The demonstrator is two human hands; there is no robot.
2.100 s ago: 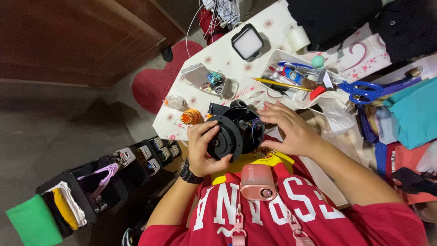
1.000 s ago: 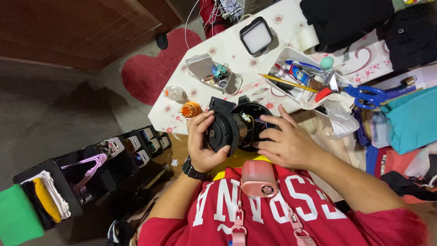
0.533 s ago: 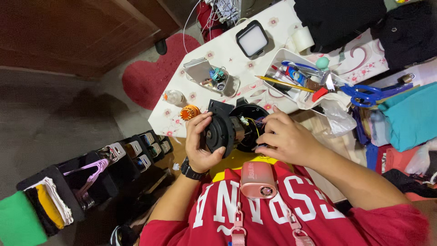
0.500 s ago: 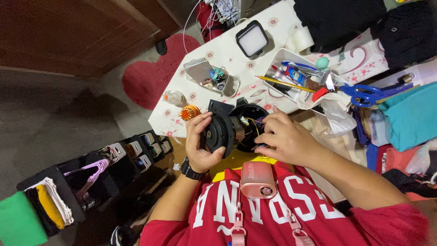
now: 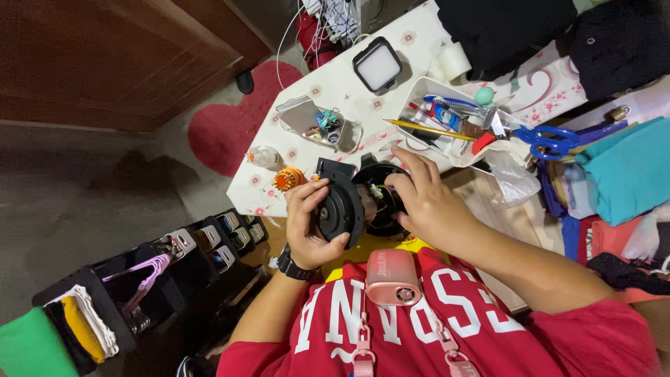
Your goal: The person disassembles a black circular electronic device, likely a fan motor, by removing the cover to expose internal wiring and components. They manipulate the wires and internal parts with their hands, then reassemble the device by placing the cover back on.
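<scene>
My left hand [image 5: 307, 216] grips a black round motor part [image 5: 343, 208], a disc-shaped housing held on edge just above my chest. My right hand [image 5: 426, 202] closes around the other black half [image 5: 380, 199] beside it, fingers curled over its rim, with small wires showing between the two halves. A black watch [image 5: 292, 264] sits on my left wrist. A pink clip-on device [image 5: 391, 276] hangs on my red shirt below the hands.
A white flowered table [image 5: 335, 91] holds a square light panel [image 5: 377, 64], a tray of pens and tools [image 5: 447, 126], a small dish of parts [image 5: 317, 124], an orange spool [image 5: 286, 179], blue scissors [image 5: 555, 139] and a tape roll [image 5: 453, 61]. Folded cloth lies right; black bins stand lower left.
The hands have stayed on the black motor part, turning it slightly; my right fingers have shifted over its far rim. The view has drifted a little.
</scene>
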